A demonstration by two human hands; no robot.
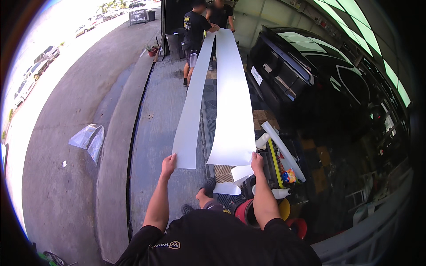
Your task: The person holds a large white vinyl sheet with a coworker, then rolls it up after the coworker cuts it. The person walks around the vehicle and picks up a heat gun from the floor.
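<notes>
Two long strips of white film stretch away from me, apart at my end and close together at the far end. My left hand [168, 165] is closed on the near left corner of the narrower left strip [190, 124]. Pinched in my right hand [257, 163] is the near right corner of the wider right strip [232, 106], whose surface shines brightly. Both arms are stretched forward. At the far end, a person in a dark shirt [193, 27] and a second person [220, 16] stand with hands at the strips' ends.
A black car [306, 66] stands at the right. Near my right arm are a white roll [284, 150], a spray bottle [262, 141], a red bucket [243, 213] and white film scraps [227, 189]. Clear plastic sheeting [88, 141] lies left; a grey bin [175, 45] stands far off.
</notes>
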